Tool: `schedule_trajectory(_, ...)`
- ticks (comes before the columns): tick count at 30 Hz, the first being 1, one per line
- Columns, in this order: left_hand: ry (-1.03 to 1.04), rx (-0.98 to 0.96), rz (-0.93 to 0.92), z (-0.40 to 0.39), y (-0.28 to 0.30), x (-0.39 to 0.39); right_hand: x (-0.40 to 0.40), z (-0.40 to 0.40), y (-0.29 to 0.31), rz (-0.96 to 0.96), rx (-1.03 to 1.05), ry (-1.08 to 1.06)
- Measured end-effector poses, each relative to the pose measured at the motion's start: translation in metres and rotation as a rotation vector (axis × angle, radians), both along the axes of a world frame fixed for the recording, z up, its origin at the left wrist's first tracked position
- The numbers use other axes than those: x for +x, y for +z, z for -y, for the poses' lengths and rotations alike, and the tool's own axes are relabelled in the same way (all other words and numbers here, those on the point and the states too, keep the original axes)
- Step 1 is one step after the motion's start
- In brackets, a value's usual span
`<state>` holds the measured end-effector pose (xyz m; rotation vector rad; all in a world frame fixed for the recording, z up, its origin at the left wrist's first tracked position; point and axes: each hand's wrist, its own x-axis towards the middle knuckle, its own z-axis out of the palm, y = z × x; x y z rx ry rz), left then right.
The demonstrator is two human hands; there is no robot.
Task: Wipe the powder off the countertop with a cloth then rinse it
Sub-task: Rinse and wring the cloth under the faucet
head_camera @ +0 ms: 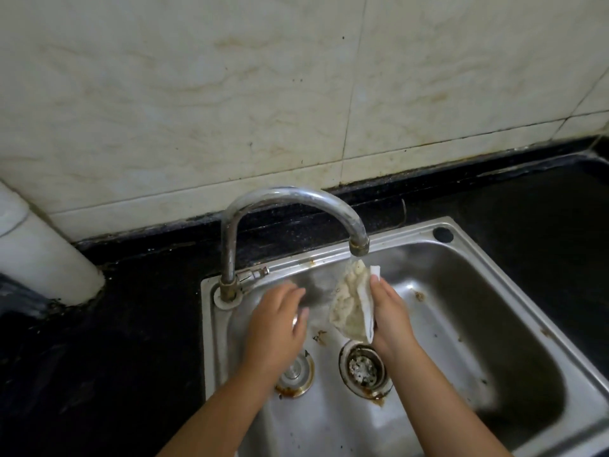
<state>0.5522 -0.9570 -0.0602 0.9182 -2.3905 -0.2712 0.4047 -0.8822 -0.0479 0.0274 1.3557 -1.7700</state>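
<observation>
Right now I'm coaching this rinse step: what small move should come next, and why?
Probably the left hand should reach for the tap lever: the right hand holds the cloth under the spout, and I can't see clear running water.

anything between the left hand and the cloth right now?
Nothing solid. In the head view the left hand sits left of the cloth, which the right hand holds under the faucet; only bare sink steel shows in the gap.

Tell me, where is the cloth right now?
In the head view, the cloth is held up by the right hand over the sink, just under the faucet spout.
</observation>
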Motion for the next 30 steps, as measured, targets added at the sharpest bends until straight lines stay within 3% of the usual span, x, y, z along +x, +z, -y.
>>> schedule_trajectory(3,0.0,0.327,0.028,-0.024,-0.013,-0.002,-0.003,0.011,-0.007,0.054,-0.034,-0.027)
schedule_trajectory(7,0.149,0.692,-0.005,-0.038,-0.014,-0.011,-0.002,0.02,-0.008,0.266,-0.115,-0.065)
schedule_trajectory(8,0.219,0.878,-0.071,-0.04,-0.011,-0.015,0.0,0.02,-0.008,0.3,-0.119,-0.074)
schedule_trajectory(11,0.395,1.753,-0.5,-0.042,0.006,-0.034,0.002,0.016,-0.007,0.326,-0.1,-0.096)
schedule_trajectory(13,0.401,2.007,-0.739,-0.043,0.013,-0.045,0.0,0.012,-0.005,0.307,-0.074,-0.108)
schedule_trajectory(16,0.383,2.075,-0.962,-0.045,0.023,-0.062,-0.01,0.008,-0.005,0.256,-0.06,-0.11)
schedule_trajectory(23,0.538,1.854,-1.257,-0.04,0.027,-0.088,-0.022,-0.005,0.005,0.285,-0.214,0.07)
schedule_trajectory(26,0.571,1.746,-1.289,-0.034,0.03,-0.09,-0.037,-0.01,0.006,0.244,-0.195,0.051)
schedule_trajectory(30,0.573,1.676,-1.259,-0.027,0.033,-0.088,-0.058,-0.007,0.011,0.2,0.043,0.193)
